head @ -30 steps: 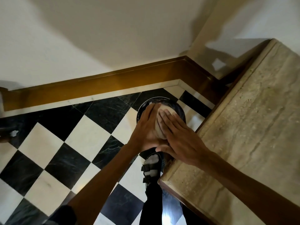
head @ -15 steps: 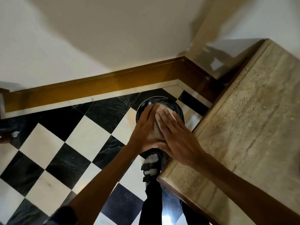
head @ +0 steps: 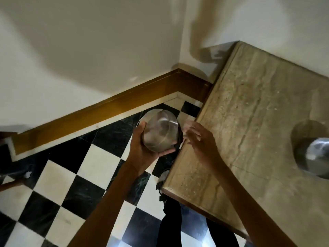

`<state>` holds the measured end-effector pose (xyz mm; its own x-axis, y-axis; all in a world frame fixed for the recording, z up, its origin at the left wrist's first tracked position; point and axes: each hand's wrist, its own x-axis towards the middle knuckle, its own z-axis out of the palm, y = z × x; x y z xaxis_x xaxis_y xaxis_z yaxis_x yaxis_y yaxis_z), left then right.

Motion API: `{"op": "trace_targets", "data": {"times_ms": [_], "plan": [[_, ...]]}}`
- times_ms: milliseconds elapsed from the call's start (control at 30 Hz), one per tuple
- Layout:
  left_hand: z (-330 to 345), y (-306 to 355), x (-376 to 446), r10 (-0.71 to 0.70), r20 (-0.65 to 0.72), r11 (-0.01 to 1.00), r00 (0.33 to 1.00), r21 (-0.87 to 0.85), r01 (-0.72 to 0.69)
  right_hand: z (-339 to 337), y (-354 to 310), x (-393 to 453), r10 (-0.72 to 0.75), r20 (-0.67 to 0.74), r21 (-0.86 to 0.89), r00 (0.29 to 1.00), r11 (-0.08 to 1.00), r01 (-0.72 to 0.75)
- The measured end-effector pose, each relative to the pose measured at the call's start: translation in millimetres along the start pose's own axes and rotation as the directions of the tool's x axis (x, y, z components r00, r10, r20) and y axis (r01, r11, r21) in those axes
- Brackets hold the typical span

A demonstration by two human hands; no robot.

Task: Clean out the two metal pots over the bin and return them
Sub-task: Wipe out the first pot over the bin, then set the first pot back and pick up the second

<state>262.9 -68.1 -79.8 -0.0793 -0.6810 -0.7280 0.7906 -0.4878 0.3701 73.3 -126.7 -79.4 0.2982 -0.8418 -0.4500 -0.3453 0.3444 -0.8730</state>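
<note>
My left hand (head: 142,150) grips a small metal pot (head: 160,131) from below, turned bottom-up toward me, above the floor corner. The black bin (head: 179,139) sits under it and is almost wholly hidden; only a dark sliver shows at the pot's right side. My right hand (head: 199,138) hovers just right of the pot with fingers spread, blurred, touching nothing. A second metal pot (head: 318,155) stands on the stone table (head: 249,122) at the far right edge of the view, partly cut off.
The stone table's wooden edge runs close beside the bin on the right. A wooden skirting board (head: 106,107) and white walls close the corner behind. Checkered black-and-white floor tiles (head: 99,157) spread to the left. My sandalled foot (head: 163,177) stands by the table corner.
My right hand has come off the pot's bottom and moved right, fingers spread. The pot's metal underside is now uncovered. The view shifted, bringing the second pot into sight.
</note>
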Motion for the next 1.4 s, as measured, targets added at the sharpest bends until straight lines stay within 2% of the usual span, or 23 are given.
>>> {"op": "trace_targets", "data": {"times_ms": [67, 167, 233, 333, 400, 500, 633, 800, 900, 1133, 1267, 1400], "plan": [[20.6, -8.3, -12.2, -0.131, 0.093, 0.983, 0.987, -0.115, 0.142, -21.2, -5.1, -15.6, 0.045, 0.036, 0.056, 0.998, 0.997, -0.047], [52.2, -33.5, -25.9, -0.188, 0.088, 0.978, 0.978, -0.077, 0.195, -44.9, -12.9, -42.0, 0.081, 0.017, 0.141, 0.997, 0.987, -0.082], [80.4, -52.4, -31.8, -0.197, -0.051, 0.98, 0.979, -0.017, 0.197, -64.3, -7.4, -58.8, 0.075, -0.033, 0.11, 0.997, 0.991, -0.071], [113.6, -81.0, -26.9, -0.169, -0.299, 0.978, 0.939, 0.071, 0.198, -97.6, 9.9, -76.2, 0.095, -0.096, 0.047, 0.991, 0.995, -0.091], [134.6, -100.9, -21.3, -0.095, -0.359, 0.962, 0.928, 0.206, 0.178, -126.0, 25.5, -82.1, 0.177, -0.147, 0.039, 0.973, 0.984, -0.173], [150.0, -131.2, -8.5, 0.094, -0.315, 0.9, 0.944, 0.432, 0.054, -161.8, 44.0, -79.7, 0.258, -0.185, 0.039, 0.948, 0.966, -0.255], [175.5, -157.8, 16.1, 0.182, -0.299, 0.832, 0.937, 0.555, 0.016, -200.1, 62.5, -67.2, 0.277, -0.225, -0.036, 0.934, 0.956, -0.292], [214.5, -166.8, 55.4, 0.25, -0.259, 0.812, 0.933, 0.581, -0.057, -235.3, 51.6, -48.2, 0.217, -0.274, -0.068, 0.937, 0.967, -0.244], [235.5, -160.2, 81.9, 0.255, -0.219, 0.809, 0.942, 0.581, -0.084, -253.5, 42.5, -24.4, 0.164, -0.353, -0.143, 0.921, 0.963, -0.226], [278.4, -145.3, 146.7, 0.248, -0.191, 0.744, 0.95, 0.665, -0.061, -287.8, 39.9, 30.6, 0.217, -0.488, -0.227, 0.846, 0.904, -0.362], [290.4, -144.9, 161.0, 0.249, -0.17, 0.746, 0.953, 0.661, -0.077, -298.1, 38.8, 38.3, 0.197, -0.546, -0.203, 0.814, 0.912, -0.357], [292.6, -148.7, 157.9, 0.291, -0.16, 0.755, 0.943, 0.644, -0.123, -305.9, 36.5, 26.4, 0.163, -0.542, -0.164, 0.824, 0.942, -0.294]]}}
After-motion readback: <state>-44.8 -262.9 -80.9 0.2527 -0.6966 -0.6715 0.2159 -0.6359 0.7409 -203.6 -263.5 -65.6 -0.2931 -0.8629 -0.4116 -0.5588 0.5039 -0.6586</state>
